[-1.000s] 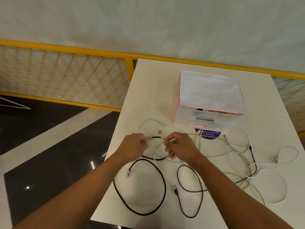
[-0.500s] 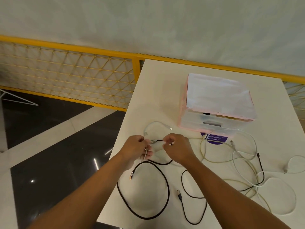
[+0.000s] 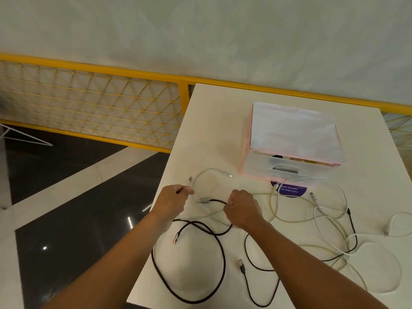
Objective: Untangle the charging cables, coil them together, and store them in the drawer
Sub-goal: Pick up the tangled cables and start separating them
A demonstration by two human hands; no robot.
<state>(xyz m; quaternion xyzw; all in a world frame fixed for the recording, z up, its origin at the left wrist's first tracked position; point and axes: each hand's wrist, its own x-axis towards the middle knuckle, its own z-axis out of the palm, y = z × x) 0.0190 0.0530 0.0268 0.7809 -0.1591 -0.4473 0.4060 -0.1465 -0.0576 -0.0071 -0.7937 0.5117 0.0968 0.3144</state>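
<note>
**Head view: both hands on cables at the counter's near-left edge**

A yellow railing (image 3: 93, 108) runs behind the white counter (image 3: 211, 130) on the far left. The left hand (image 3: 172, 202) has its fingers curled, pinching a white cable (image 3: 209, 171) just below its plug; that cable arcs away towards the drawer unit. Just right of it lies the silver plug of a black braided cable (image 3: 223, 264), which leads into the right hand (image 3: 243, 209). That hand's fingers are clamped round the cable, and the cable's long loop lies flat below both wrists. A thin black cable (image 3: 246, 276) curls under the right forearm. The pink, translucent drawer unit (image 3: 289, 172) stands further back, its drawer closed, beside a purple sticker (image 3: 289, 191). A tangle of white and cream cables (image 3: 323, 221) sprawls over the counter at the right, uncoiled.
</note>
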